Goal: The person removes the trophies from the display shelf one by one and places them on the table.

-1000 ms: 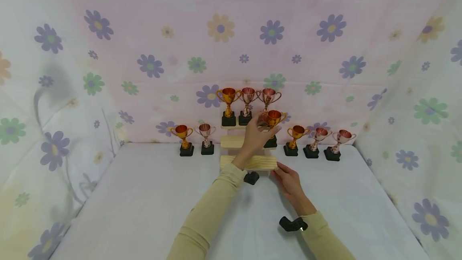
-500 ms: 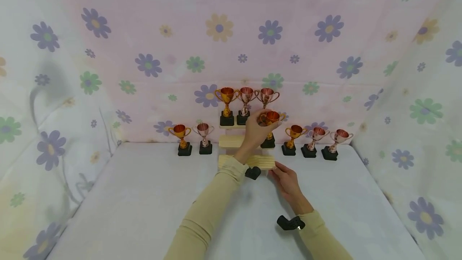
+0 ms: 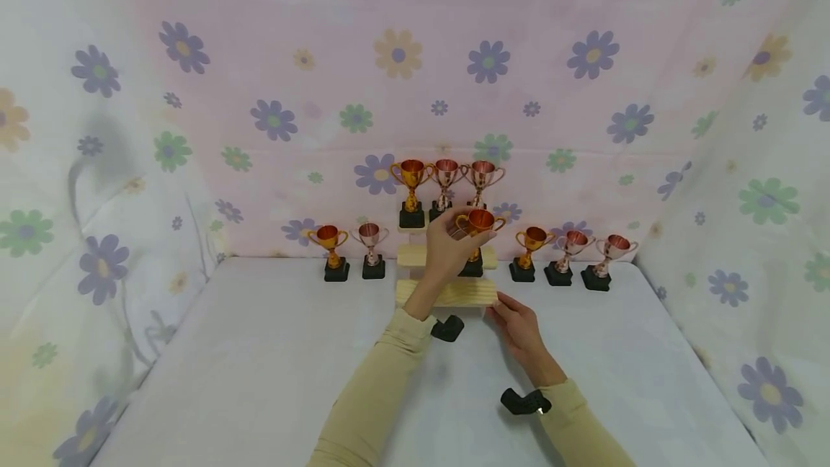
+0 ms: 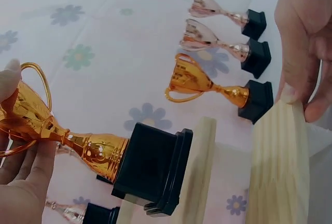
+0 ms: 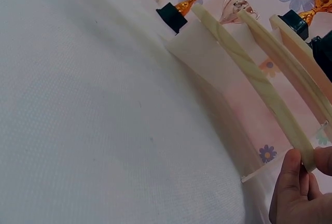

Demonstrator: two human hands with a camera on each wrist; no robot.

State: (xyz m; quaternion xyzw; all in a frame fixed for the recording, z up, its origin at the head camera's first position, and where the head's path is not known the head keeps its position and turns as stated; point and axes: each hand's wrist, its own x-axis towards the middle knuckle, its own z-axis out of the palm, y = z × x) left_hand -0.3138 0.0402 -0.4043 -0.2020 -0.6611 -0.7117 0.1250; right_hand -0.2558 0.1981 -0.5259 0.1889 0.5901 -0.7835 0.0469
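Note:
My left hand [image 3: 447, 247] grips a gold trophy cup [image 3: 480, 222] by its bowl. In the left wrist view, the trophy's black base [image 4: 150, 164] points toward the wooden steps. It is in front of the middle step [image 3: 411, 256]; whether base and step touch, I cannot tell. The right hand [image 3: 519, 324] pinches the right end of the lowest step [image 3: 454, 293] between thumb and fingers, as the right wrist view also shows. On the top step stand a gold trophy [image 3: 411, 177] and two rose-coloured trophies [image 3: 446, 175], their bases partly hidden by my left hand.
On the white table [image 3: 272, 366], a gold trophy [image 3: 332, 240] and a rose one [image 3: 370, 238] stand left of the stepped stand. To its right are another gold trophy [image 3: 533, 242] and two rose ones [image 3: 573, 245]. A flowered cloth [image 3: 311, 63] hangs behind.
My left hand has moved the gold trophy a little left and toward me, off its spot at the middle step's right end. The right hand stays at the lowest step.

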